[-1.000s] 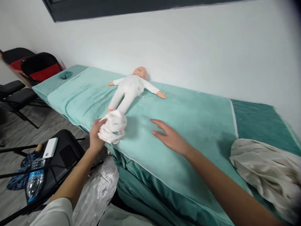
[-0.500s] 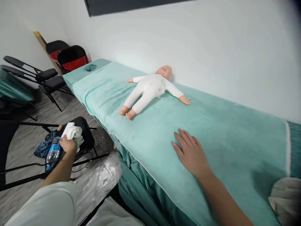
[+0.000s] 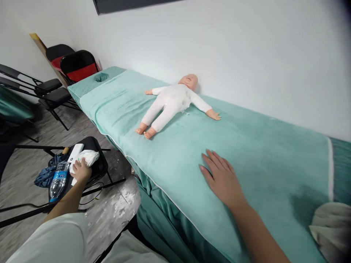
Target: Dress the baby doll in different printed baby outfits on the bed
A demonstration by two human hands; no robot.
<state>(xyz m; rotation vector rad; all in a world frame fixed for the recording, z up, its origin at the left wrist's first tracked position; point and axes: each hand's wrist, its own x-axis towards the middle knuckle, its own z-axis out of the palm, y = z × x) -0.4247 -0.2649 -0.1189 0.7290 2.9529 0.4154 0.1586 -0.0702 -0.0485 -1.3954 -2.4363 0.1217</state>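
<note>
A baby doll [image 3: 171, 104] in a white suit lies on its back on the teal-covered bed [image 3: 246, 146], its head near the wall. My right hand [image 3: 222, 179] lies flat on the cover, fingers spread, below and right of the doll. My left hand [image 3: 81, 171] reaches down to a black folding chair [image 3: 95, 170] beside the bed and rests on a bundled white patterned cloth [image 3: 87, 157] on the seat, fingers curled on it.
On the chair seat also lie a white box [image 3: 75, 151], a water bottle [image 3: 57, 180] and a dark blue cloth [image 3: 45, 175]. More folding chairs [image 3: 55, 91] stand at the left. A cream cloth [image 3: 331, 228] lies at the bed's right end.
My left hand carried the white bundle from the doll's feet off the bed down onto the chair seat. My right hand settled flat on the cover. The doll's feet are now bare.
</note>
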